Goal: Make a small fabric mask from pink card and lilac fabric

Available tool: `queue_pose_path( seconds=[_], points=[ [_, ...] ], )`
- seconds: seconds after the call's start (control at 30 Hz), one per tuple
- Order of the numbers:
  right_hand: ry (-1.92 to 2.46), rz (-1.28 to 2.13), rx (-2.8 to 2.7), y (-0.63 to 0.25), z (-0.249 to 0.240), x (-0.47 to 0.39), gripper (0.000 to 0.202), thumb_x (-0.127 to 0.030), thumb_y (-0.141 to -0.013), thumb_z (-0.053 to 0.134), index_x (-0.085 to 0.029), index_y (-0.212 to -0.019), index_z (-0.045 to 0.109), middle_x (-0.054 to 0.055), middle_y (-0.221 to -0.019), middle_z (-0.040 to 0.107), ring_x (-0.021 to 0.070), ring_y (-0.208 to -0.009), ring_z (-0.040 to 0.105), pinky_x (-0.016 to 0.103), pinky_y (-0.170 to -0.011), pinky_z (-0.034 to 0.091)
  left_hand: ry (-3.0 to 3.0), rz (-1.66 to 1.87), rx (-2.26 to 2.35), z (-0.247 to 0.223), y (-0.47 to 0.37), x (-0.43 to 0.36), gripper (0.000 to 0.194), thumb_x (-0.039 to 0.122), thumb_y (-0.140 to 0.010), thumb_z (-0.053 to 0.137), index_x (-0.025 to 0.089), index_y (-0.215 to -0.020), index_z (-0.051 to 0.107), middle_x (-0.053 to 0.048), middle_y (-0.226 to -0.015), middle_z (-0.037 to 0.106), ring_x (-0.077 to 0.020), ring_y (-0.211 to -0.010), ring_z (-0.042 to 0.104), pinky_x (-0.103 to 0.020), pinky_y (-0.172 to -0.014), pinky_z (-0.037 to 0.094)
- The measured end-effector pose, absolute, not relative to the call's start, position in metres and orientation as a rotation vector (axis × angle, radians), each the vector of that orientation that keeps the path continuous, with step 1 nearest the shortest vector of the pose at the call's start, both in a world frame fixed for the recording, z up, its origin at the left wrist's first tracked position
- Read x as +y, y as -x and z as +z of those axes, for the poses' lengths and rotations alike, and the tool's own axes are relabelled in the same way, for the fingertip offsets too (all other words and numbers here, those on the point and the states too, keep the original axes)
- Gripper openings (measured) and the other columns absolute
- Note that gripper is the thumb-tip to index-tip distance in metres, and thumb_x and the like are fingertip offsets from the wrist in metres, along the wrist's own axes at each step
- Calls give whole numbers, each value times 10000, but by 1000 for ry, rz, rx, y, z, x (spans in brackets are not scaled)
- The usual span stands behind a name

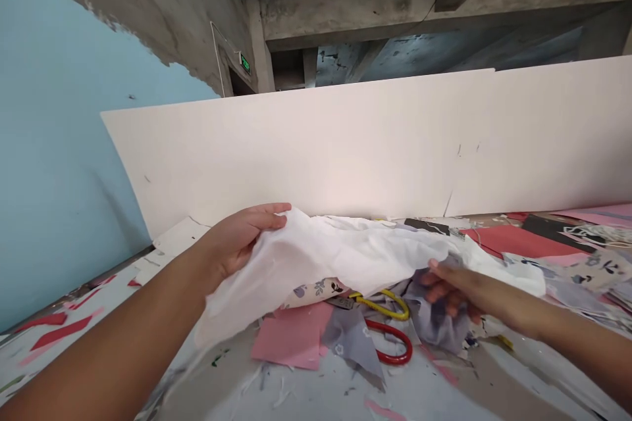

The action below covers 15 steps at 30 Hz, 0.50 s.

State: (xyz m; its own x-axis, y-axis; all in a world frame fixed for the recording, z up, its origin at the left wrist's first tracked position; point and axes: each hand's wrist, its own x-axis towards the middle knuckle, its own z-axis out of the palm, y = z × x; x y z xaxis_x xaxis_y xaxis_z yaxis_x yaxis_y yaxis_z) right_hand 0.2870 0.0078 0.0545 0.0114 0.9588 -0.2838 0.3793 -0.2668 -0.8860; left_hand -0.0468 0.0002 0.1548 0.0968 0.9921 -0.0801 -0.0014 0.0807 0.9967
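Observation:
My left hand pinches the edge of a thin white cloth and holds it up off the table. The cloth stretches rightward across the pile of scraps. My right hand is at the right, its fingers apart, touching or just over a grey-purple cloth scrap. Between my hands lie scissors with one yellow handle and one red handle; their blades are partly hidden under the cloth. A pink square and a grey-purple flowered piece lie beside them.
Behind the table stands a long white board. Red cloth, black strips and white cord lie at the right. Red scraps are scattered at the left, near a blue wall.

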Motion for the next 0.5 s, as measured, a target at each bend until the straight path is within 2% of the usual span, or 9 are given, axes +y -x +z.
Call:
queue_pose_path(
  seconds=[0.07, 0.17, 0.33, 0.37, 0.43, 0.47, 0.5],
  points=[
    [1408, 1366, -1243, -258, 53, 3, 334, -494, -702, 557, -172, -793, 572, 56, -798, 630, 93, -502, 494, 176, -359, 363, -1238, 1018, 1295, 159, 43, -9, 436, 169, -706, 541, 225, -1137, 514, -52, -837, 640, -188, -689, 621, -254, -508, 501],
    [1141, 1535, -901, -224, 51, 3, 204, -377, -691, 615, -195, -744, 539, -15, -608, 558, 92, -511, 500, 166, -418, 420, -1206, 1054, 1359, 161, 41, -22, 470, 170, -722, 492, 260, -1183, 470, -31, -811, 640, -181, -659, 619, -256, -496, 487],
    [938, 1558, -749, -220, 49, 8, 91, -158, -690, 577, -208, -721, 507, -33, -567, 563, 102, -461, 506, 196, -413, 434, -960, 1147, 1319, 136, 50, -49, 565, 151, -641, 511, 271, -1189, 445, -34, -855, 637, -147, -573, 599, -254, -488, 476],
    [926, 1547, -732, -225, 48, 7, 108, -135, -684, 568, -205, -671, 487, -42, -511, 531, 96, -424, 482, 193, -395, 422, -905, 1153, 1307, 123, 52, -55, 596, 150, -612, 517, 285, -1187, 440, -26, -828, 637, -146, -557, 595, -260, -491, 477],
    [965, 1536, -698, -235, 44, 1, 246, -122, -662, 572, -206, -537, 376, -80, -363, 368, 62, -309, 349, 163, -306, 327, -810, 1086, 1280, 91, 55, -67, 616, 177, -572, 521, 300, -1171, 445, -11, -727, 628, -166, -564, 601, -278, -505, 479],
    [1022, 1516, -682, -240, 41, -3, 289, -103, -640, 576, -206, -518, 334, -91, -342, 323, 48, -282, 294, 150, -272, 267, -758, 1040, 1278, 74, 56, -73, 603, 195, -551, 509, 297, -1143, 465, -17, -762, 636, -192, -635, 618, -302, -548, 491],
    [1104, 1498, -675, -243, 36, -7, 282, -99, -627, 580, -211, -537, 337, -94, -348, 338, 49, -279, 297, 150, -267, 255, -732, 963, 1277, 57, 56, -78, 589, 188, -518, 500, 286, -1099, 495, -28, -865, 641, -219, -744, 623, -323, -611, 497]
  ],
)
